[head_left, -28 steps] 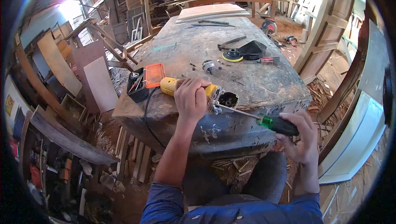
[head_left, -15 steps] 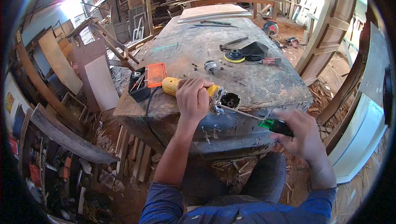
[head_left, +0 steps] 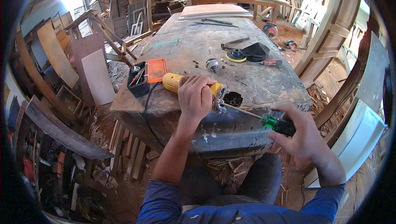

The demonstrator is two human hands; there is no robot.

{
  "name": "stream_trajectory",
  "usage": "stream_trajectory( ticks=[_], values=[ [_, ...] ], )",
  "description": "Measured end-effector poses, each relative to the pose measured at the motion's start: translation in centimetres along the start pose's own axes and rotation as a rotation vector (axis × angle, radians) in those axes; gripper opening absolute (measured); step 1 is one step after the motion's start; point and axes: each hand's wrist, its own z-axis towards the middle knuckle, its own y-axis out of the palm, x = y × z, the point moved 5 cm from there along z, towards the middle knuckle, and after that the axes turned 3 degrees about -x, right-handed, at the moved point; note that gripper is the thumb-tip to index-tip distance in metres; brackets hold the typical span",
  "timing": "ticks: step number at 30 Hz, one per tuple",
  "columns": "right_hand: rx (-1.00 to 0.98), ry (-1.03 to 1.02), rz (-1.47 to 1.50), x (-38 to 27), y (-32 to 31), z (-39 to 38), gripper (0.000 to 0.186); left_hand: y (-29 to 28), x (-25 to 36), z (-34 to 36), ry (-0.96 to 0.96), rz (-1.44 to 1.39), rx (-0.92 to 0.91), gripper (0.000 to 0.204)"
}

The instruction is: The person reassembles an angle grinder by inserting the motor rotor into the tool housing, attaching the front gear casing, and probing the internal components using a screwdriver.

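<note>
My left hand is closed over the yellow body of a power tool lying at the bench's near edge, its metal end toward the right. A dark open housing sits beside that end. My right hand is loosely curled round a screwdriver with a green-and-black handle; its long shaft reaches the tool's metal end. An open black case with an orange lid stands on the left, and a black cord hangs over the edge.
On the worn bench lie a sanding pad, black cloth, metal part, red-handled tool and hand tools. Boards cover its far end. Panels lean left; a wooden door stands right.
My right hand has shifted round the screwdriver handle, its index finger lifting and its forearm swinging out to the right. My left hand keeps its hold on the yellow tool.
</note>
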Motion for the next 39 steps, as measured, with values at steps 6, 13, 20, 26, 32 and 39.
stream_trajectory(
  ticks=[6,13,20,26,32,39],
  values=[
    [0.044,-0.041,-0.185,-1.5,0.7,-0.2,0.036,0.1,0.5,0.4,-0.026,-0.001,-0.009,0.020],
    [-0.157,0.228,0.416,1.7,0.9,1.1,0.043,0.0,0.2,0.4,0.002,0.009,0.014,0.025],
    [0.178,-0.162,-0.534,-3.7,1.8,-0.4,0.047,0.1,0.1,0.2,-0.012,-0.030,0.014,0.024],
    [-0.211,0.342,0.363,0.3,0.0,2.0,0.044,0.0,0.2,0.1,-0.018,-0.007,-0.015,0.019],
    [-0.015,0.007,0.029,-1.1,0.5,1.7,0.055,0.1,0.2,0.3,-0.012,-0.013,-0.014,0.019],
    [-0.043,-0.226,-0.604,-4.3,2.0,0.5,0.068,0.2,0.1,0.3,-0.021,-0.031,-0.002,0.019]
  ],
)
